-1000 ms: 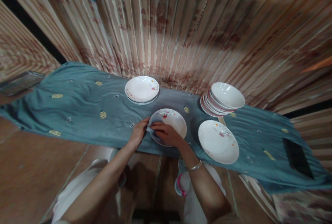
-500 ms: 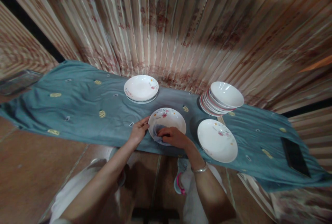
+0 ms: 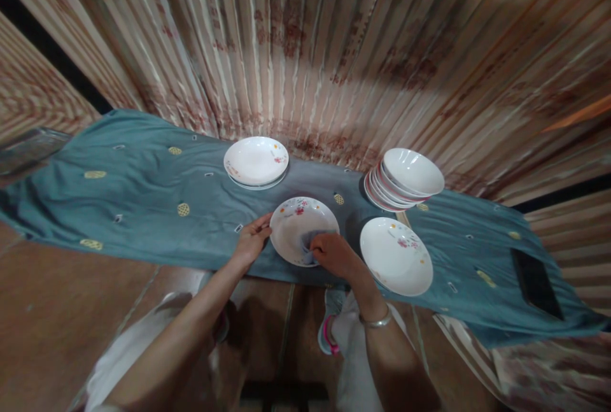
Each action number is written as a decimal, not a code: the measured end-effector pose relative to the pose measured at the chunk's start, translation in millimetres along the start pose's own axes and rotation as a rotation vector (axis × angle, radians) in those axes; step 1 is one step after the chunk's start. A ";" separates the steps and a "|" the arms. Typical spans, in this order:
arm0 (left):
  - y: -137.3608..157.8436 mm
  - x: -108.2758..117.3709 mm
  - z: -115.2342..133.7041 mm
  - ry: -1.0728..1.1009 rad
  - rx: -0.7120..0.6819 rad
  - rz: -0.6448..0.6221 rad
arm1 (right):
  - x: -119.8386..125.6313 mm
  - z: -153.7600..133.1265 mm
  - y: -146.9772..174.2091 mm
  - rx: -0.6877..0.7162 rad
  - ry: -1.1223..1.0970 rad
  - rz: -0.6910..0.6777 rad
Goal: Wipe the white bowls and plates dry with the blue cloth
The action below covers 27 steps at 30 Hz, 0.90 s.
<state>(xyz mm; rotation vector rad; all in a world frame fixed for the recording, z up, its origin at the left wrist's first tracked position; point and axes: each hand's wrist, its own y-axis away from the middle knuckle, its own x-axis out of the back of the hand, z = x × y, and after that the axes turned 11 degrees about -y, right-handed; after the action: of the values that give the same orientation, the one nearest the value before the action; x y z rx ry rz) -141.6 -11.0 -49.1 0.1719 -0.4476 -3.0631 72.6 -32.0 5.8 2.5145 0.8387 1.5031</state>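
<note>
In front of me a white plate [image 3: 289,240] with a floral rim lies on the green-blue cloth. My left hand [image 3: 254,235] grips its left edge, thumb near the rim. Bunched in the fingers of my right hand [image 3: 334,253] is a grey-blue cloth [image 3: 309,244], pressed against the inside of the plate at its right side. The right hand's fingertips are partly hidden by the hand itself. A second floral plate [image 3: 396,259] sits just to the right of that hand.
Behind, to the left, is a small stack of plates [image 3: 256,160]. A stack of bowls [image 3: 413,173] leans at the back right. A dark phone-like slab [image 3: 535,281] lies near the right end of the tablecloth [image 3: 143,208]. A pleated curtain [image 3: 305,49] hangs right behind.
My right hand has slid the cloth rightward across the inside of the plate. My left hand stays on the rim. The whole view has shifted slightly.
</note>
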 end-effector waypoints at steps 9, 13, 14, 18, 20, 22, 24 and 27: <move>0.0 -0.3 0.7 -0.013 -0.002 0.007 | -0.8 -7.3 -1.2 -0.205 0.259 0.115; -0.6 0.0 0.2 -0.020 0.001 0.007 | -1.3 -5.0 -5.2 -0.222 0.277 0.179; -0.6 0.1 0.2 -0.025 0.001 0.005 | -1.2 -3.8 -6.6 -0.217 0.274 0.201; -0.1 0.1 1.5 -0.035 -0.006 0.001 | 0.6 0.1 -12.1 -0.192 0.242 0.256; 0.4 -0.1 2.0 -0.035 -0.002 0.003 | 1.5 1.2 -14.8 -0.182 0.223 0.274; 0.6 0.0 1.8 -0.032 -0.001 0.008 | 1.8 2.4 -17.7 -0.174 0.202 0.293; 0.3 0.2 1.0 -0.038 -0.008 0.010 | 1.3 3.9 -20.7 -0.160 0.183 0.311; -0.6 0.6 -0.7 -0.066 -0.016 0.009 | -0.4 6.3 -25.4 -0.134 0.158 0.334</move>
<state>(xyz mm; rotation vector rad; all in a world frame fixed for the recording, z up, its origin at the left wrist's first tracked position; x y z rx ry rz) -142.2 -10.7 -50.0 0.0684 -0.4262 -3.0703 67.3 -9.5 -6.6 2.5552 0.3267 1.8054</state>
